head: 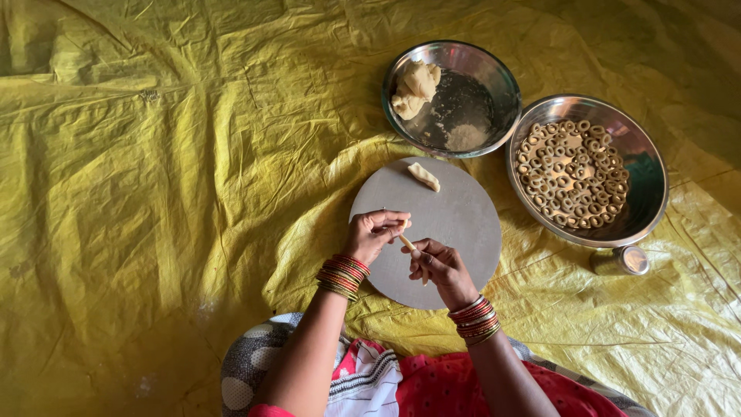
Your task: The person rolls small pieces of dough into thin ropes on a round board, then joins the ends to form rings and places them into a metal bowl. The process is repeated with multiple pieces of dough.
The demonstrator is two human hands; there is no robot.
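Fingers of left hand (374, 232) and right hand (438, 266) pinch opposite ends of a thin dough strip (407, 242), held just above round grey rolling board (440, 232). Small dough piece (424, 177) lies at board's far edge. Crumpled yellow plastic sheet (154, 193) covers floor. Steel bowl with dough lump (455, 96); steel bowl of dough rings (590, 170); small steel cup (621, 261) beside it.

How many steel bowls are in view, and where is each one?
2. One steel bowl with dough lumps lies above the round board; the other steel bowl, holding dough rings, lies right of it.
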